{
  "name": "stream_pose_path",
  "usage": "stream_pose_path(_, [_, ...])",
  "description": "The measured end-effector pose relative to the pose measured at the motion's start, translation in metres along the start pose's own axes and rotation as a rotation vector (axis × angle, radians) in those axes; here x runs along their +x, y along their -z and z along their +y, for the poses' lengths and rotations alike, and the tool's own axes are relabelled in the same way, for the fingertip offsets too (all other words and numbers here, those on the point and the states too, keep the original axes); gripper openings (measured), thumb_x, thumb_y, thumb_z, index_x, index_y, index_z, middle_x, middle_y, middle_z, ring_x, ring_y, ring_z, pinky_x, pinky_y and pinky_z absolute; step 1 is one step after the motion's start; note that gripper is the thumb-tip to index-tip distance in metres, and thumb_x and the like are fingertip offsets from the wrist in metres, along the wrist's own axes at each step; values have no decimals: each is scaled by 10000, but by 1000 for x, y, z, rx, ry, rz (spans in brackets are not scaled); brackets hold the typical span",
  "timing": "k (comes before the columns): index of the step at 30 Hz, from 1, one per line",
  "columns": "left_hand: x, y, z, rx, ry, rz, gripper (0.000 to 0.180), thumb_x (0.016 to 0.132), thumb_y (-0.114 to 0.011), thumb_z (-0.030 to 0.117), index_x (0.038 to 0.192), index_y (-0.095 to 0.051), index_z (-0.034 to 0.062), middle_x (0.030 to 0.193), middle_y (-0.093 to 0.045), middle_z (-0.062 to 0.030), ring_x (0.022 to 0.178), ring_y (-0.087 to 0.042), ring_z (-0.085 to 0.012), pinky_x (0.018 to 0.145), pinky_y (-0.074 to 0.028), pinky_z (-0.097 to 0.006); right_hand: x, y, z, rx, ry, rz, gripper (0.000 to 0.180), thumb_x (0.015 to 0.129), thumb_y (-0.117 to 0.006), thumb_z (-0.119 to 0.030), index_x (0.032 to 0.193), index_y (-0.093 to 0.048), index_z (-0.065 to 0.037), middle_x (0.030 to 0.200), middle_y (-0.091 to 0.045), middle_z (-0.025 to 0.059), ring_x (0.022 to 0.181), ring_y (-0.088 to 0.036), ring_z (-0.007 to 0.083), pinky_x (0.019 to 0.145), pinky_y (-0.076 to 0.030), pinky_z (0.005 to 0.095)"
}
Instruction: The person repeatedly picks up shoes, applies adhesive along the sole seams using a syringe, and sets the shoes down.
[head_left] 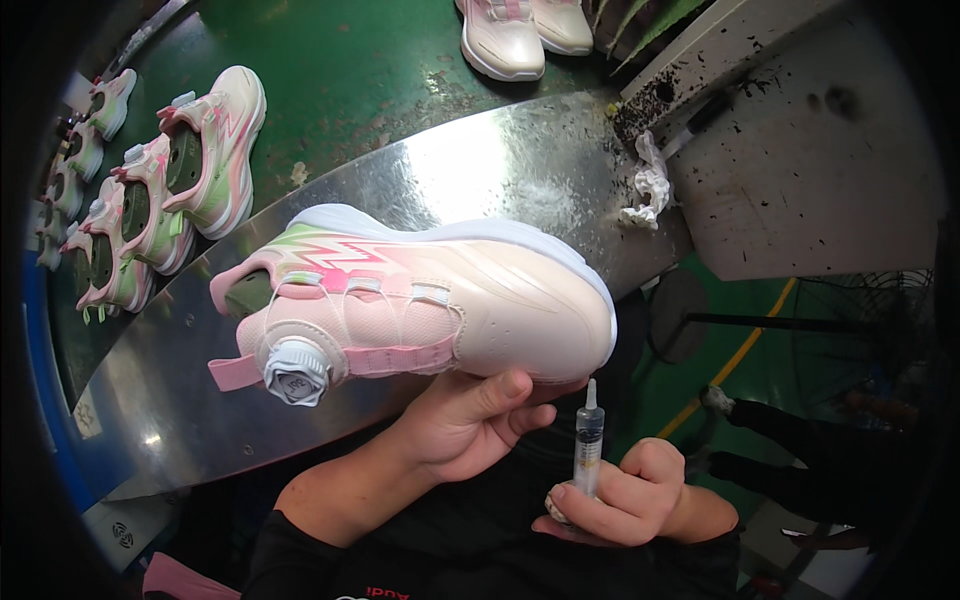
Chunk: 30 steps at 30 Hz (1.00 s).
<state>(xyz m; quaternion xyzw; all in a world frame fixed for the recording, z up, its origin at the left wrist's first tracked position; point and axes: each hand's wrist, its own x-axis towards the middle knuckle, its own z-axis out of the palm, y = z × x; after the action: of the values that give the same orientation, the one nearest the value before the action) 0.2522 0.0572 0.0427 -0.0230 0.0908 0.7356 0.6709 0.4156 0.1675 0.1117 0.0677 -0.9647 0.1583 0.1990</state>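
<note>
A pink and cream sneaker (530, 300) with a white sole is held on its side above the metal bench, its toe to the right. It has a white dial (297, 372) and a pink pull loop. My left hand (465, 420) grips it from the near side by the forefoot, partly hidden behind the shoe. My right hand (630, 495) is closed around a clear plastic syringe (588, 440), which points upward. The syringe's pale tip is right by the edge of the toe; I cannot tell whether it touches.
The metal bench plate (420, 160) borders a green surface (330, 60). Similar sneakers (215, 150) stand in rows at the left, and a pair (503, 40) sits at the top. Crumpled white tissue (650, 185) and a dark-handled tool (705, 118) lie by a stained panel (810, 160) at the right.
</note>
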Motion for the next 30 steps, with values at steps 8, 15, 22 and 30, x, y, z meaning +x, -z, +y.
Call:
stream_pose_path(8, [-63, 39, -10, -172, 97, -110, 452, 796, -623, 4, 1228, -494, 41, 1196, -553, -143, 1105, -537, -283, 909, -462, -417, 1, -4, 18, -9, -53, 51, 476, 621, -781, -390, 970, -552, -161, 893, -519, 29, 661, -401, 233, 567, -332, 326])
stream_pose_path(15, [-173, 10, 28, 196, -63, 432, 860, 649, -715, 72, 1369, -249, -2, 1291, -454, -142, 1207, -455, -242, 1024, -357, -381, 58, -76, 89, 117, -202, 136, 474, 664, -732, -308, 1039, -573, -65, 896, -594, 66, 808, -444, 246, 777, -341, 340])
stream_pose_path(22, [-65, 10, 111, 566, -278, 242, 686, 727, -710, 115, 1306, -354, 28, 1196, -520, -97, 1095, -533, -203, 953, -429, -367, 48, -101, 101, 382, -454, 255, 545, 689, -686, -263, 1122, -524, 25, 973, -362, 92, 921, -416, 215, 848, -357, 299])
stream_pose_path(30, [56, 23, 140, 556, -388, 199, 342, 830, -625, 194, 1040, -440, -3, 952, -541, -137, 708, -614, -220, 650, -540, -305, 38, -110, 108, 403, -379, 198, 547, 833, -612, -309, 1237, -451, 21, 1038, -383, 74, 947, -434, 184, 867, -348, 288])
